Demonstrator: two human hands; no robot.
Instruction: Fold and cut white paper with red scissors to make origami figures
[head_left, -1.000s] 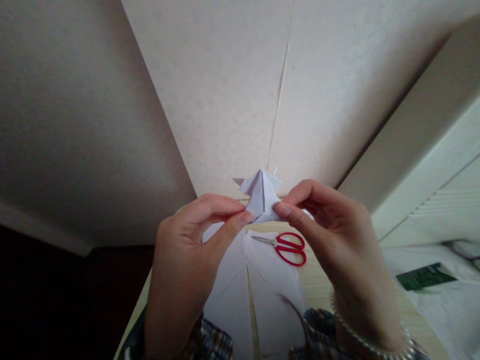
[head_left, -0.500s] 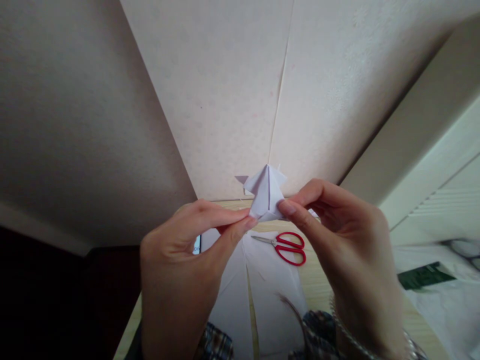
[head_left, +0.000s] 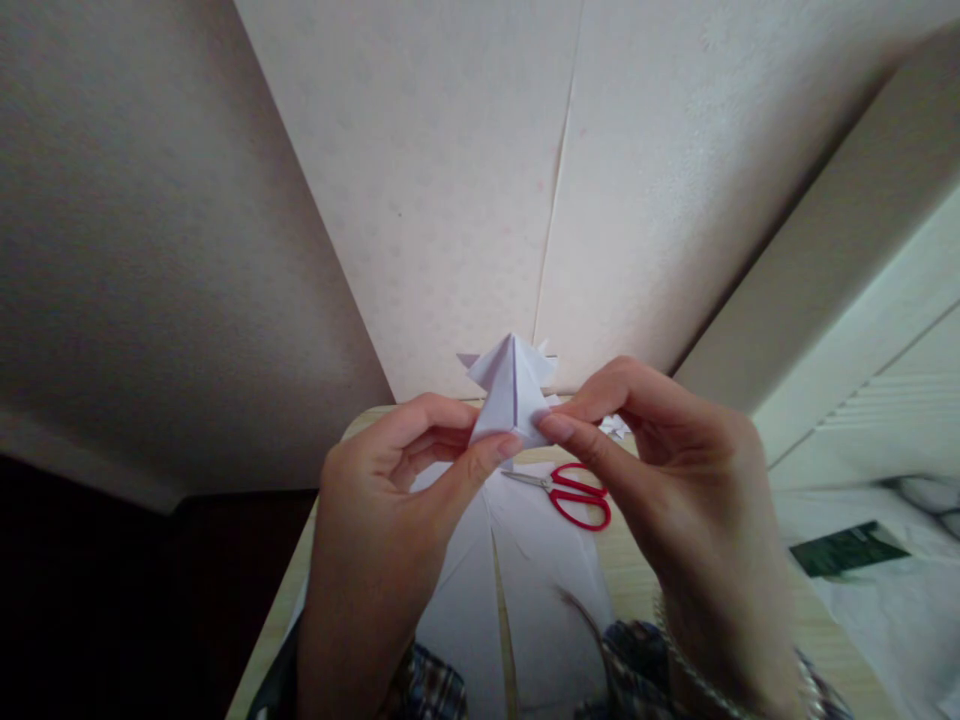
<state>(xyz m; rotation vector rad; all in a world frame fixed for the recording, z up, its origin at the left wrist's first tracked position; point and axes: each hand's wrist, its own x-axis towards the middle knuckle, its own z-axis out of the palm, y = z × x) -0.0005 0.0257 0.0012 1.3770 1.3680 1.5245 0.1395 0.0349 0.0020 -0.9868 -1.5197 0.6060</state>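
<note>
A small folded white paper figure (head_left: 511, 388), peaked at the top, is held up in front of the wall. My left hand (head_left: 390, 510) pinches its lower left corner between thumb and fingers. My right hand (head_left: 667, 490) pinches its lower right corner the same way; a beaded bracelet circles that wrist. Both hands are closed on the paper, thumbs almost meeting under it. Below the hands, red-handled scissors (head_left: 571, 492) lie on white paper sheets (head_left: 525, 590) on a light wooden table (head_left: 637, 570).
Another small folded paper piece (head_left: 615, 427) sits behind my right fingers. A dark green card (head_left: 847, 547) lies on white cloth at the right. Walls meet in a corner just behind the table; a white slatted panel stands at the right.
Both hands have drawn closer together under the paper figure, which has shifted slightly left. My left hand has moved right and up a little.
</note>
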